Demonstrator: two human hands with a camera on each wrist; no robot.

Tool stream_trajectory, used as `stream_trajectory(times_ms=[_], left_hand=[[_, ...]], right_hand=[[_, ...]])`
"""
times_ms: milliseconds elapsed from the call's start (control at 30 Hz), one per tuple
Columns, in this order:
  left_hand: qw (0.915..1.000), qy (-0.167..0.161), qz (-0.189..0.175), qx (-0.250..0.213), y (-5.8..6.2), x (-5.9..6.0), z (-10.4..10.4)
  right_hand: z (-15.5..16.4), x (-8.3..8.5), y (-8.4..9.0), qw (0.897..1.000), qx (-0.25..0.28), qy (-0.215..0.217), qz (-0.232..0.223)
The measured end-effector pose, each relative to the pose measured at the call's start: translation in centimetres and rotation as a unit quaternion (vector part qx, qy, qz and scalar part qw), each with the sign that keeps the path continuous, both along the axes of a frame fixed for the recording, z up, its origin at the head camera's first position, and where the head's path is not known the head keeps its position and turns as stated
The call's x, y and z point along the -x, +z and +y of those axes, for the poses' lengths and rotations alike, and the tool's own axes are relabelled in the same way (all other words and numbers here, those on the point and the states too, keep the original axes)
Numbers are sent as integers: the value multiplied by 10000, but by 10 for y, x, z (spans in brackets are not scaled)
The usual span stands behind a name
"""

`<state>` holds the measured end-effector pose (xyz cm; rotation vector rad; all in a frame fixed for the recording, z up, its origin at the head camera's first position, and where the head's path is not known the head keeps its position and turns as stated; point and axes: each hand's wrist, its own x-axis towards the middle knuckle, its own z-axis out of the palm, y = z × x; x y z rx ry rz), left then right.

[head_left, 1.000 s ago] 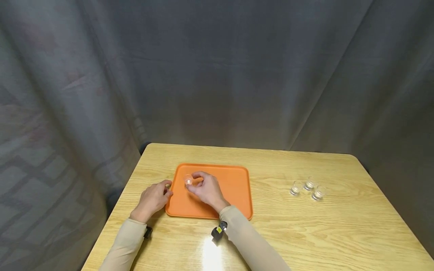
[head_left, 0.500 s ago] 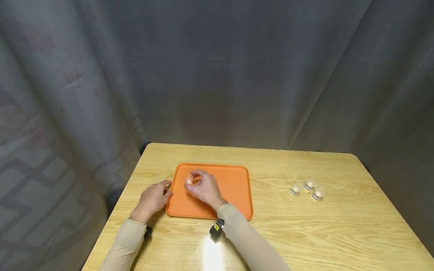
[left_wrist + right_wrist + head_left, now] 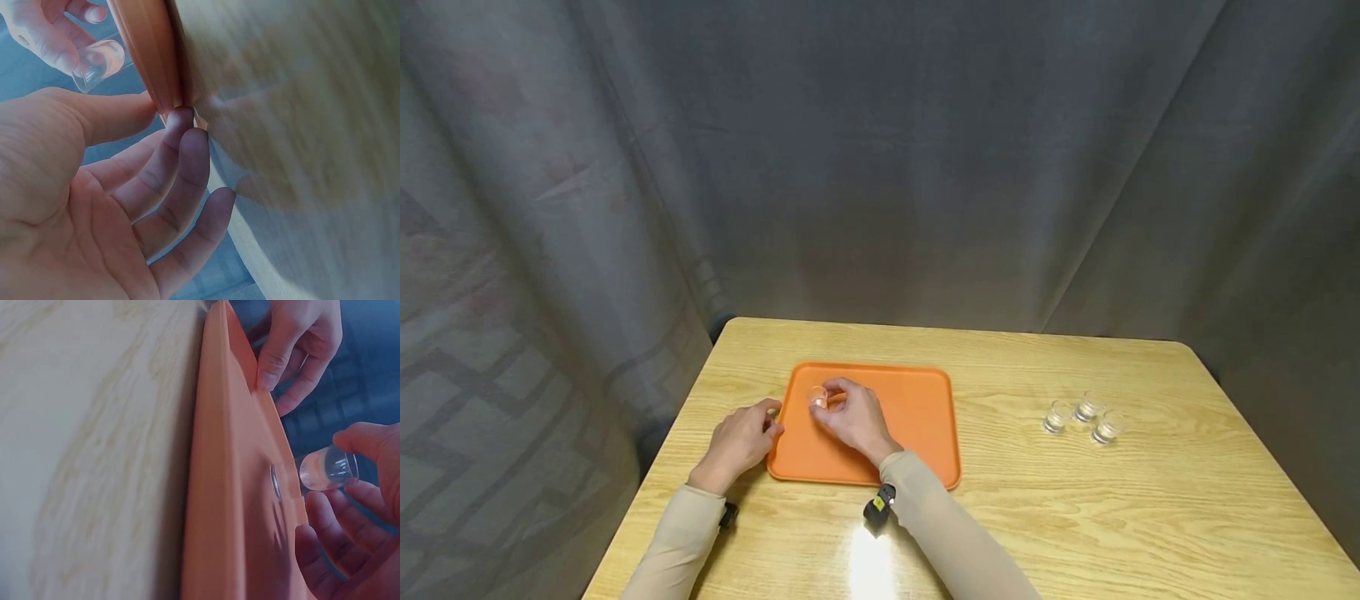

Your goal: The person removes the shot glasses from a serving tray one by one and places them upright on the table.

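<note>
An orange tray [image 3: 917, 408] lies on the left part of the table. At its left edge my left hand [image 3: 741, 437] pinches the rim, thumb on the inner side and fingertips [image 3: 181, 119] against the outside. My right hand [image 3: 859, 421] reaches over the tray and holds a small clear shot glass [image 3: 328, 469] between thumb and fingers, near the glass's rim. The glass stands upright over the tray's upper left area, its thick base appearing to touch the tray floor. In the left wrist view, the tray wall hides the base of that glass [image 3: 97, 65].
Three more clear shot glasses stand close together on the right of the table: a left one [image 3: 1054, 417], a rear one [image 3: 1087, 407] and a front one [image 3: 1106, 429]. A grey curtain [image 3: 880, 167] hangs behind the wooden table [image 3: 1075, 517].
The right forearm has shifted very slightly left since the first frame. Both hands keep their hold, and the tray and shot glasses stay in place.
</note>
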<state>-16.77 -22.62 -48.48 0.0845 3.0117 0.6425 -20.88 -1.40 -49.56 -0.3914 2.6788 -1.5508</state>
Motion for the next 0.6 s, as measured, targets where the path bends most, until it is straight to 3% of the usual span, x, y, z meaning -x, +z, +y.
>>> stream_trajectory(times_ms=[600], left_hand=[[10000, 11, 80, -6, 1, 0, 2]], right_hand=[[2, -3, -3, 9996, 199, -49, 174]])
